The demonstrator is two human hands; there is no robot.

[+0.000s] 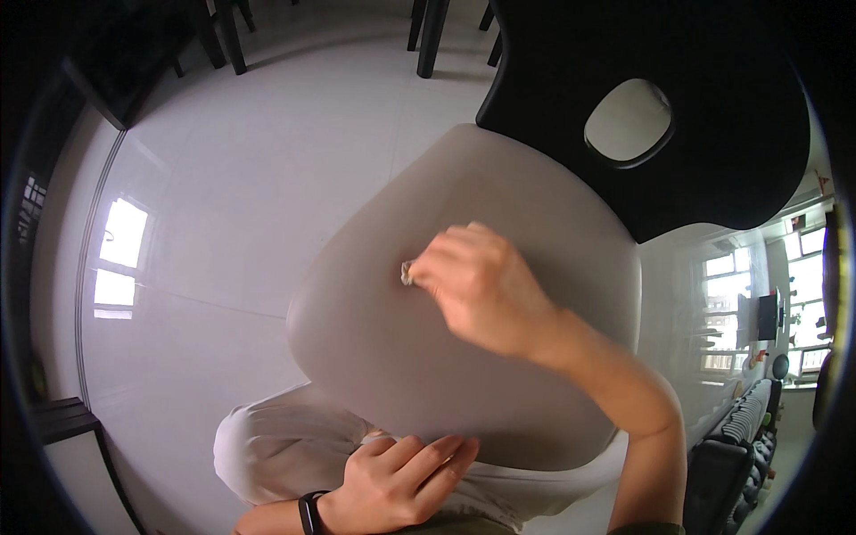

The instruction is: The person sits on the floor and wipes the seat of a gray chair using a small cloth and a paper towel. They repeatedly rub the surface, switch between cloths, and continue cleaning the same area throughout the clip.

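Note:
A chair seat (401, 361) with a smooth grey-beige covering lies before me, joined to a black chair backrest (548, 80) with an oval opening. My right hand (478, 287) is over the middle of the seat, its fingers closed on a small crumpled whitish piece (406, 273), perhaps tissue or cloth, at the seat's surface. My left hand (408, 478), with a black wristband (311, 513) on its wrist, rests at the seat's near edge above my lap. Its fingers are partly extended, with no object visible in them; the underside of that hand is hidden.
Glossy light floor tiles (221, 174) surround the chair. Dark furniture legs (431, 40) stand at the top. A dark-topped white cabinet (73, 435) is at the lower left. My legs in light trousers (287, 448) are below the seat. A dark sofa (719, 475) stands far right, near windows.

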